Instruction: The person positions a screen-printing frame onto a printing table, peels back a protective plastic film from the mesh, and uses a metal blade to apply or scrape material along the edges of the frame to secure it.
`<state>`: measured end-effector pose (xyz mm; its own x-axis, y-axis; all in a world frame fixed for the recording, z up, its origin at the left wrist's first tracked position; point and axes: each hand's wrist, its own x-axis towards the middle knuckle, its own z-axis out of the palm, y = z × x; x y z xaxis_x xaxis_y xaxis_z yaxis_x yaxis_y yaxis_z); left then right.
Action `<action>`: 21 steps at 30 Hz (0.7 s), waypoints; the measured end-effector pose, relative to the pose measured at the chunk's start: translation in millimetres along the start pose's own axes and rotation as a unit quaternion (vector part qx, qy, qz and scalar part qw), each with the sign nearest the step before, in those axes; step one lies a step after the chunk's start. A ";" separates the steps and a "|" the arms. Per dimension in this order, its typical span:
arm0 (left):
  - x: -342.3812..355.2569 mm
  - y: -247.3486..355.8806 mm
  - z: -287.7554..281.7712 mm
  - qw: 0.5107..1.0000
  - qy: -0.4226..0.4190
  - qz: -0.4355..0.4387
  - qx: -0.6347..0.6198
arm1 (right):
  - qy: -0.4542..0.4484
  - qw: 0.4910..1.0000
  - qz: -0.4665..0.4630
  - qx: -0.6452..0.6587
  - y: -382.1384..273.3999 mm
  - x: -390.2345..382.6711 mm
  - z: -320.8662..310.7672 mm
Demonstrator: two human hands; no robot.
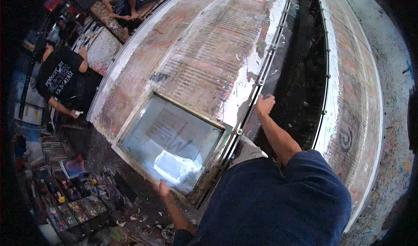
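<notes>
A screen-printing frame (pixel 172 141) with a greyish translucent mesh lies on the long, paint-stained table (pixel 204 41). Faint lettering shows through its mesh, and a bright reflection covers its near part. My left hand (pixel 164 190) grips the frame's near edge, its thumb by the rim and the other fingers mostly hidden. Beyond the frame's right corner, my right hand (pixel 266 104) is beside the metal rail (pixel 260 84) along the table's right edge. Its fingers are curled closed; what they hold, if anything, is hidden.
A dark gap (pixel 300 72) separates this table from a second long table (pixel 352 85) on the right. At the left, a person in a black shirt (pixel 61 74) stands by a worktop; another person (pixel 119 2) sits farther back. Paint containers (pixel 69 198) and clutter fill the lower left.
</notes>
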<state>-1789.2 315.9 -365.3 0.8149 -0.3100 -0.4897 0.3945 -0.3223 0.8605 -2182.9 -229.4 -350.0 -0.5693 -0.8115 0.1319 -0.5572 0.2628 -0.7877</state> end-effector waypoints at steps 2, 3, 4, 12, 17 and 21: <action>8.8 15.1 9.5 0.995 0.035 -0.033 -0.084 | -0.032 0.989 0.133 0.064 13.6 43.9 6.6; 13.6 25.1 18.1 0.990 0.109 -0.033 -0.084 | -0.050 0.974 0.205 0.085 22.6 61.4 7.6; 13.2 32.0 30.2 0.991 0.128 -0.015 -0.025 | -0.116 0.956 0.235 0.135 31.1 78.6 7.7; 56.4 111.9 186.6 0.983 0.180 -0.022 -0.035 | -0.283 0.866 0.300 0.281 58.2 164.0 31.9; 115.6 142.6 304.8 0.974 0.197 -0.050 -0.098 | -0.335 0.891 0.195 0.237 16.4 170.9 16.1; 139.0 142.5 337.0 0.962 0.253 -0.071 -0.072 | -0.311 0.887 0.226 0.254 -51.8 137.1 -23.2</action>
<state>-1762.8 -74.6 -358.0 0.8365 0.2146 -0.5043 0.5422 -0.1909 0.8182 -2246.1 -342.2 -277.1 -0.1331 -0.8554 -0.5006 0.0774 0.4945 -0.8657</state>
